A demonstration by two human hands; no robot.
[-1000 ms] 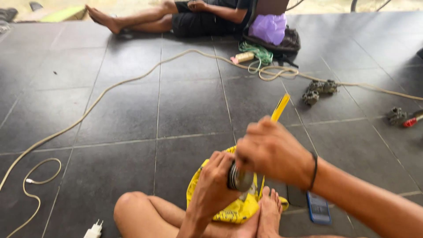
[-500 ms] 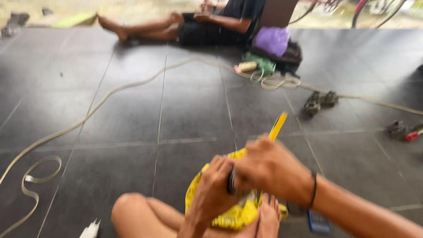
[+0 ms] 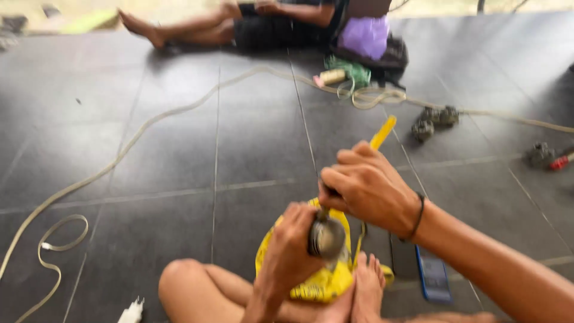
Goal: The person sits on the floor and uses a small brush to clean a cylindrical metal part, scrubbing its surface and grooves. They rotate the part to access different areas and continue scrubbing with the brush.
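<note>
L hand (image 3: pixel 290 248) still grips metal part (image 3: pixel 326 237); R hand (image 3: pixel 368 186) fist on yellow-handled tool (image 3: pixel 382 133), unchanged.

Yellow bag (image 3: pixel 326 281) crumpled on the floor by the feet, dark print on it (blurred). Just right, a phone (image 3: pixel 431 276) lies flat, blue edge, dark screen. Far back, a purple bag (image 3: pixel 365 34).

Dark grey tiled floor (image 3: pixel 179 155), pale grout lines. Daylight from far edge. Pale cord (image 3: pixel 149 122) snaking left to far right. Person (image 3: pixel 251 24) sitting far.
</note>
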